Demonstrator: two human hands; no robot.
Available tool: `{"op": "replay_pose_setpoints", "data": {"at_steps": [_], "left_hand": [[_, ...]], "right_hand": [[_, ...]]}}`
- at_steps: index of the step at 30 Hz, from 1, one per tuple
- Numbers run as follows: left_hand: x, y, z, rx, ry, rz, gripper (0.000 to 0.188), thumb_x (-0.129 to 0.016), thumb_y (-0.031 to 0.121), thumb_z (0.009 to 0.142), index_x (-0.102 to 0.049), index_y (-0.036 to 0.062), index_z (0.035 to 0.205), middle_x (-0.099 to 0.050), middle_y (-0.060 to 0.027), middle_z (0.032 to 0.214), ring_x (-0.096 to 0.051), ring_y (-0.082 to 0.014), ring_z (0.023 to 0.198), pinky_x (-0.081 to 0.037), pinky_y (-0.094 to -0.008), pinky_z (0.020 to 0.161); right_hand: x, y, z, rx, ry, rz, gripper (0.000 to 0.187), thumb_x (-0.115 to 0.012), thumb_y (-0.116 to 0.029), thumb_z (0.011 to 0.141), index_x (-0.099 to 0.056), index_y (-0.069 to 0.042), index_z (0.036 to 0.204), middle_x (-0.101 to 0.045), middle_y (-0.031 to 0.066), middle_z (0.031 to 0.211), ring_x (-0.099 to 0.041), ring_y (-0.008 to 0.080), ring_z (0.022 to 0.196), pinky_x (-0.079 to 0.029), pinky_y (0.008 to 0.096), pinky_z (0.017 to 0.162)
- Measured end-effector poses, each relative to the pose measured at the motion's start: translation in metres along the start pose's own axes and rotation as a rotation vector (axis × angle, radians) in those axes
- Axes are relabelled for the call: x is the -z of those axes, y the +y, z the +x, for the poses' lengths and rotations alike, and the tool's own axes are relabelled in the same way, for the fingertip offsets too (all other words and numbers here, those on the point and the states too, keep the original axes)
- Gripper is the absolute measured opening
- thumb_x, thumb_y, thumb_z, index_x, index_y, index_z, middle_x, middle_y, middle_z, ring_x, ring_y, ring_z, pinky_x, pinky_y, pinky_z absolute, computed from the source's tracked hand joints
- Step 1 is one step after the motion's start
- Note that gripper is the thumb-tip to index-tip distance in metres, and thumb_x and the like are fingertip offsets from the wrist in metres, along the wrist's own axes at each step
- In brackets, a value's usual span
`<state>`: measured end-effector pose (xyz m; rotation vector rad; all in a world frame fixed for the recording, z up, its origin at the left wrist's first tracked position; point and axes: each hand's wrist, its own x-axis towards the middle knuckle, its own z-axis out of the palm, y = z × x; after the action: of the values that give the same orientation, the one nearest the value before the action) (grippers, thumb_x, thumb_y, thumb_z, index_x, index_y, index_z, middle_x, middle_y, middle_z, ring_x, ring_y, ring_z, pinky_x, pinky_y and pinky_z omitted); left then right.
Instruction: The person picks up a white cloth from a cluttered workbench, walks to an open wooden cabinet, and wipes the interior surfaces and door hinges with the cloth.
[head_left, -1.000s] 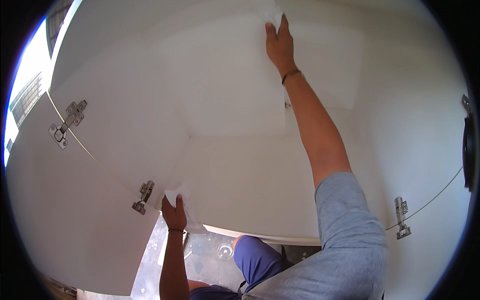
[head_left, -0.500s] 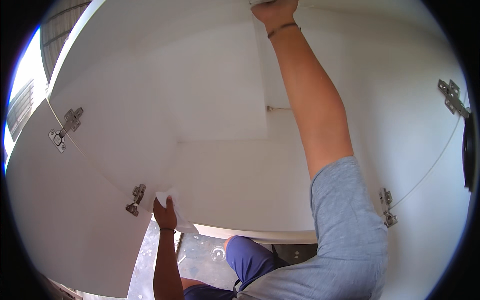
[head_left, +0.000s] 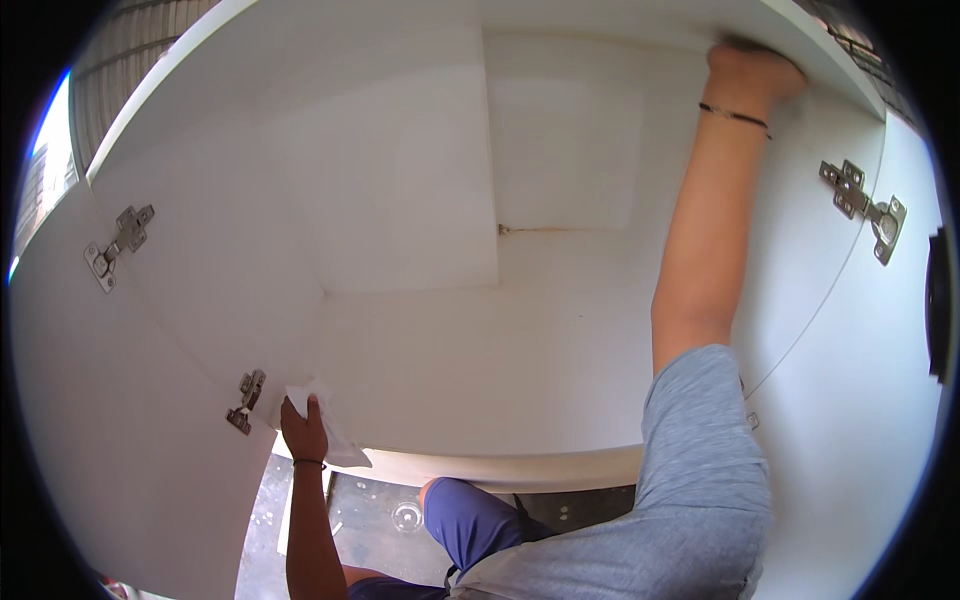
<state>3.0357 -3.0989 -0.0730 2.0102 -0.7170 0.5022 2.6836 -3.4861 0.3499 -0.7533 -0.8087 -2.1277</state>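
I am reaching into a white cabinet (head_left: pixel 400 370) with both doors swung open. My left hand (head_left: pixel 305 425) is closed round a thin white cloth (head_left: pixel 345 447), which hangs down beside the cabinet's lower front edge, near the lower left hinge (head_left: pixel 246 402). High at the upper right, my right hand (head_left: pixel 755 75) is bent against the underside of the cabinet's top, close to the right side wall. Its fingers are blurred and turned away, so what they hold is hidden.
A metal hinge (head_left: pixel 122 248) sits higher on the left door (head_left: pixel 140 420); another hinge (head_left: pixel 865 208) joins the right door (head_left: pixel 840 450). A recessed opening (head_left: pixel 565 130) lies at the back, with a small metal fitting (head_left: pixel 503 230) at its lower corner. Below is a grey floor (head_left: pixel 375 530).
My right hand has swept to the right along the cabinet's top, toward the right wall. The view has shifted slightly; my left hand still grips the cloth in the same spot.
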Motion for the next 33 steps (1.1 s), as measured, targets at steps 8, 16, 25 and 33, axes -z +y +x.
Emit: {"op": "replay_pose_setpoints", "data": {"at_steps": [8, 16, 25, 33], "left_hand": [[0.005, 0.002, -0.006, 0.031, 0.028, 0.006, 0.039, -0.054, 0.03, 0.086, -0.05, -0.0046, 0.103, -0.053, -0.0229, 0.097, -0.052, -0.0393, 0.091, -0.041, -0.0438, 0.08], [-0.001, 0.012, -0.007, 0.031, 0.084, 0.025, 0.035, -0.054, 0.027, 0.086, -0.05, -0.0043, 0.102, -0.053, -0.0214, 0.096, -0.052, -0.0381, 0.09, -0.041, -0.0431, 0.079], [-0.005, 0.001, -0.005, 0.014, 0.072, 0.006, 0.039, -0.054, 0.03, 0.086, -0.049, -0.005, 0.103, -0.052, -0.0239, 0.098, -0.051, -0.04, 0.092, -0.041, -0.0442, 0.08], [0.002, 0.001, -0.011, 0.029, 0.064, 0.012, 0.038, -0.053, 0.031, 0.086, -0.049, -0.0046, 0.098, -0.052, -0.0232, 0.092, -0.051, -0.0403, 0.087, -0.042, -0.0448, 0.076]], "right_hand": [[-0.021, -0.043, -0.03, 0.287, 0.082, -0.24, 0.043, -0.031, -0.027, 0.089, -0.044, -0.003, 0.121, -0.048, 0.0139, 0.121, -0.047, 0.0273, 0.11, -0.039, 0.039, 0.097], [-0.033, -0.019, -0.026, 0.722, 0.057, -0.399, 0.057, -0.027, -0.037, 0.093, -0.014, -0.004, 0.138, -0.025, 0.0184, 0.137, -0.035, 0.0295, 0.119, -0.029, 0.0407, 0.104], [-0.041, 0.108, -0.102, -0.516, 0.37, 0.181, 0.05, -0.029, -0.035, 0.092, -0.037, -0.004, 0.13, -0.039, 0.0126, 0.134, -0.038, 0.0279, 0.121, -0.033, 0.0374, 0.101], [-0.06, -0.01, -0.079, 0.149, 0.167, -0.133, 0.046, -0.028, -0.029, 0.089, -0.046, 0.0, 0.119, -0.046, 0.0165, 0.124, -0.046, 0.0298, 0.112, -0.036, 0.0427, 0.1]]}}
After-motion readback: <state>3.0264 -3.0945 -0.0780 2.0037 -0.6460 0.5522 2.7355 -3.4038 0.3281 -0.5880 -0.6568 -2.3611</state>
